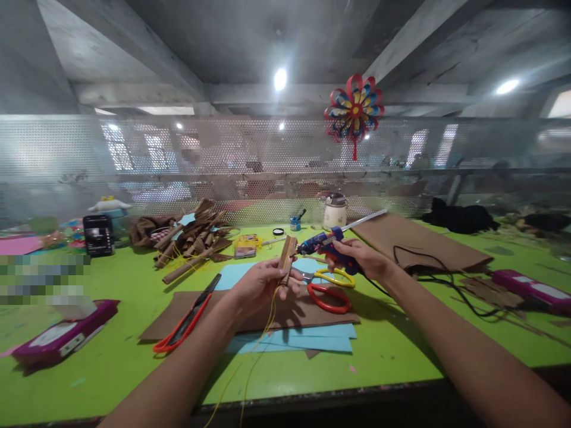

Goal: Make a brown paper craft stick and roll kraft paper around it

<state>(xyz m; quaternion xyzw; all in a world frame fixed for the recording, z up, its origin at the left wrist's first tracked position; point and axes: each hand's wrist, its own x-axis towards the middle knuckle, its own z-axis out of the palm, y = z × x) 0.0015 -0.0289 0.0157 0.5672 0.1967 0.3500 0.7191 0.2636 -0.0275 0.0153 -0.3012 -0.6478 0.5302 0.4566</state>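
My left hand (263,284) is closed around a small folded strip of brown paper (288,255), held up above the table. Yellow string (270,315) trails from this strip down past the table's front edge. In my right hand (360,257) is a blue glue gun (325,242), its nozzle at or very near the strip; contact cannot be made out. A long pale glue stick (368,219) juts from the gun's back. Scissors with one red and one yellow handle (330,298) lie beneath my hands on brown paper (263,315), over light blue sheets (307,339).
Red-handled scissors (190,318) lie left of my left forearm. Rolled brown paper pieces (196,238) are heaped at the back left, near a phone (98,235). A black cord (446,276) loops across the right side. Purple power strips (66,333) sit at both sides.
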